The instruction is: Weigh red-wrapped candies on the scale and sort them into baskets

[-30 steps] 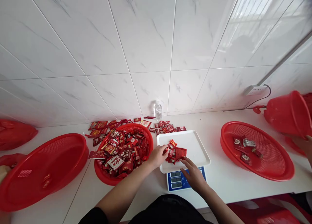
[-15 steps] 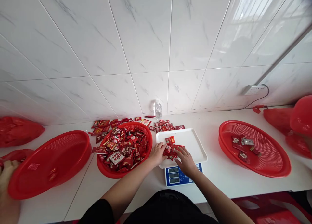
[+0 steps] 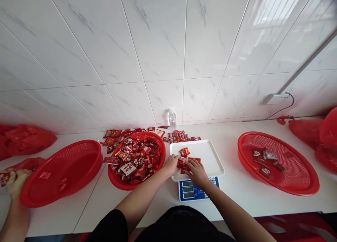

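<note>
A white weighing tray [image 3: 210, 161] on a blue-fronted digital scale [image 3: 188, 190] bears small red wrapped candy packets [image 3: 185, 151]. At its left edge my left hand [image 3: 171, 164] is closed, its fingertips against a red-and-white packet [image 3: 182, 160]. My right hand [image 3: 197, 172] lies over the packets from the right, fingers stretched out and a little apart; its palm side is hidden. To the left of the scale stands a red perforated basket [image 3: 110, 177] heaped with red packets, close to my left forearm.
Loose packets [image 3: 177, 136] and a clear bottle [image 3: 172, 119] lie along the wall. A tilted red basket [image 3: 302, 185] with a few packets is at right, another red basket [image 3: 79, 164] at left. Beside that one, another person's hand [image 3: 18, 182] touches red packaging. A power strip [image 3: 277, 98] is on the wall.
The view has shifted slightly. My hands stay over the packets in the tray, with the right fingers moved a little. The other person's hand at left now shows more fully.
</note>
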Demonstrator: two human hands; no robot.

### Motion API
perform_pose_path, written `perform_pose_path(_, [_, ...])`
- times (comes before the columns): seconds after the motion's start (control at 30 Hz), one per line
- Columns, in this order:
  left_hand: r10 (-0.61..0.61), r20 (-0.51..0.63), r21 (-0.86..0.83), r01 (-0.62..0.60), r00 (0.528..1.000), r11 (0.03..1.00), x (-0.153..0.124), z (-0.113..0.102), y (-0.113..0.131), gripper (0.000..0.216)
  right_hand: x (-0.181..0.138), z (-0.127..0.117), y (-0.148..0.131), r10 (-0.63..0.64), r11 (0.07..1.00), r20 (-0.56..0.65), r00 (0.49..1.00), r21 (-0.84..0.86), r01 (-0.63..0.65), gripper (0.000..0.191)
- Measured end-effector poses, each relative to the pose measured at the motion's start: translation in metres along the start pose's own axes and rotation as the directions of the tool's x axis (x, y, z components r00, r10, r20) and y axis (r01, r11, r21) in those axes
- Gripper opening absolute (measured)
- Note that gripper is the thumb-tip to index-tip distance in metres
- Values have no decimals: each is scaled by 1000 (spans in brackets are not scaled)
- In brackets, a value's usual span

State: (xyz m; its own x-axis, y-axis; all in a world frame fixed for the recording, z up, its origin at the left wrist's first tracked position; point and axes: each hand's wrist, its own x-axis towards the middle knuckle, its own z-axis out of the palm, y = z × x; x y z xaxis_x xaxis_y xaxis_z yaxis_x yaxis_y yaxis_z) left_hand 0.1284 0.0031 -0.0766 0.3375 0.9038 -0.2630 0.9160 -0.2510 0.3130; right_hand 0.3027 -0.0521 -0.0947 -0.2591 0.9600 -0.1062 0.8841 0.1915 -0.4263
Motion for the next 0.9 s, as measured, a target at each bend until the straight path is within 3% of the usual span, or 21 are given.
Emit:
perform_pose_path(0.2, [-13, 18, 50, 12, 1000, 999, -4, -12, 1, 33, 0, -4, -2, 7, 1000, -2, 1000, 22, -7, 45])
perform_pose_path(0.53, [44, 3, 43, -44, 999, 998, -16, -6, 3, 24, 31, 1, -20, -9, 1000, 77, 997, -4, 10, 47])
perform_pose_path(0.6, [36, -34, -10, -37, 999, 999, -19, -8, 0, 22, 30, 0, -20, -11, 1000, 80, 997, 3, 11, 46])
perform_pose_path(0.67, [-13, -97, -192, -6, 995, 981, -24, -11, -5, 19, 24, -2, -17, -22, 1000, 75, 997, 13, 21, 45])
perform_pose_path(0.73, [-106, -110, -514, 35, 988, 857, -33, -13, -10, 16, 14, -4, -10, -33, 999, 40, 999, 36, 31, 46])
perform_pose_path(0.77, [-147, -77, -684, 55, 986, 727, -39, -14, -13, 16, 9, -4, -6, -32, 998, 10, 999, 52, 32, 48])
perform_pose_path(0.83, [-181, 45, -917, 112, 982, 383, -55, -15, -21, 16, -1, -2, 4, -15, 996, -52, 999, 83, 19, 51])
perform_pose_path(0.9, [-196, 160, -983, 174, 967, 55, -73, -12, -30, 17, -9, 3, 14, 18, 995, -78, 997, 101, -10, 54])
